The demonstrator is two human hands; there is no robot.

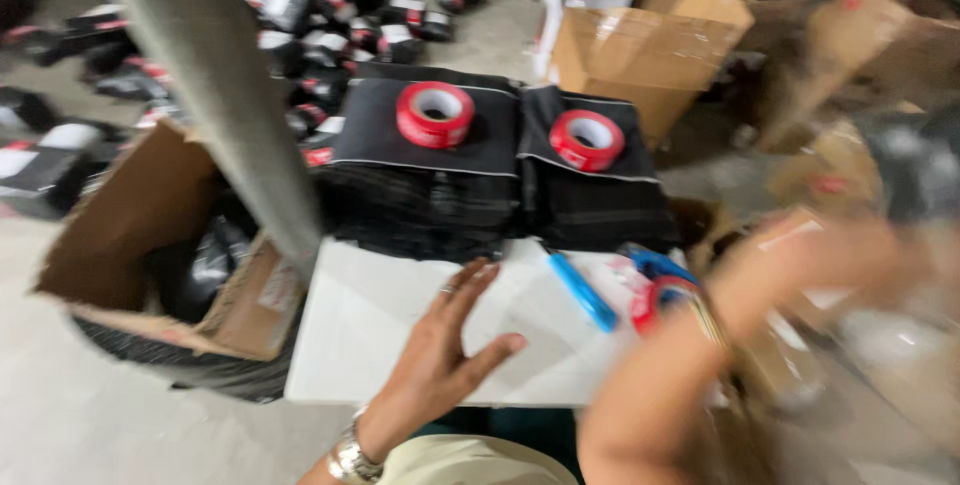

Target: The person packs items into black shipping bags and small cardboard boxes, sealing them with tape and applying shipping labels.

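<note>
Here, my left hand (440, 345) lies flat, fingers spread and holding nothing, on the white tabletop (350, 335), a smooth pale slab. My right hand (810, 255) is too blurred for me to tell its grip. Beside the left hand lies a blue cutter (582, 292); beyond it, two black fabric stacks (430, 195) each carry a red tape roll (435, 114).

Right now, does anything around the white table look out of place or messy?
Yes: black packages lie scattered loose across the floor behind the table. On it, the left hand rests flat; the right hand is blurred.
</note>
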